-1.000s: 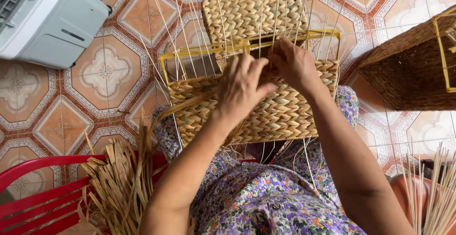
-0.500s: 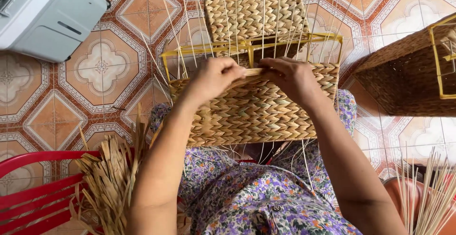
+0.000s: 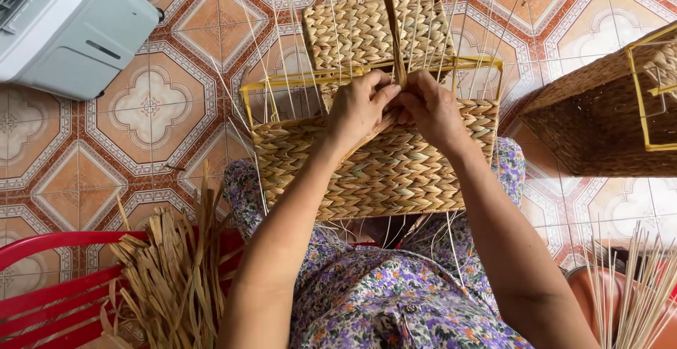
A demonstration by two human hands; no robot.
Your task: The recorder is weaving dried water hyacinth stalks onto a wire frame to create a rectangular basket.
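Note:
A half-woven straw basket (image 3: 395, 173) on a yellow wire frame (image 3: 248, 102) rests on my lap, its open top facing away from me. Thin pale stakes stand up from its rim. My left hand (image 3: 356, 106) and my right hand (image 3: 431, 109) meet at the middle of the near wall's top edge. Both pinch a flat dried straw strand (image 3: 396, 35) that rises up between them over the basket's far wall.
A bundle of dried straw strips (image 3: 173, 271) lies on a red plastic chair (image 3: 42, 292) at my left. A finished woven basket with a yellow frame (image 3: 599, 127) sits at right. A grey-white appliance (image 3: 67, 28) stands on the patterned tile floor (image 3: 141, 116). Thin stakes (image 3: 635, 292) rise at bottom right.
My left hand moved from flat on the basket wall up to the rim, joining the right. The straw strand now stands upright between both hands.

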